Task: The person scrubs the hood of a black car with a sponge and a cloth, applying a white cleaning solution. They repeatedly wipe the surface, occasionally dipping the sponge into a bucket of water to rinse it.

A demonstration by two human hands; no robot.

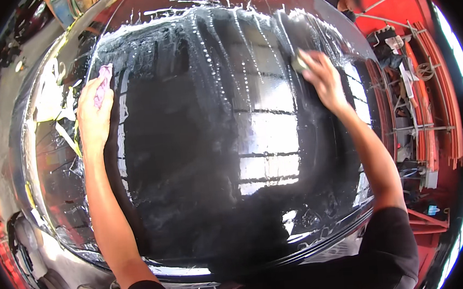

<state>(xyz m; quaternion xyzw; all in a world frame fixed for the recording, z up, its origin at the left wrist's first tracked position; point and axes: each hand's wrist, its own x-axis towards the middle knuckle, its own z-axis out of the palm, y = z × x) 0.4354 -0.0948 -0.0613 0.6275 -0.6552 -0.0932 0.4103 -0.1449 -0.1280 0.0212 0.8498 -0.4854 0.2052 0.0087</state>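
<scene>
A glossy black car panel (173, 148) fills the middle of the view, wet and shining with window reflections. White foam (149, 40) lies across its far part, with streaks and rows of droplets running down toward me. At the far left, my left hand (93, 115) is closed around a crumpled pink cloth (104, 84) and is close against the panel. On the far right part, my right hand (326, 81), slightly blurred, presses a pale sponge-like pad (299, 62) to the foamy surface. The pad is mostly covered by the fingers, so its exact kind is unclear.
Red shelving with long orange-red bars (437, 92) and mixed items stands along the right. What seems to be a person (344, 2) is partly in view at the far right. Grey floor (3, 101) runs along the left, with a dark rounded object (33, 260) lower down.
</scene>
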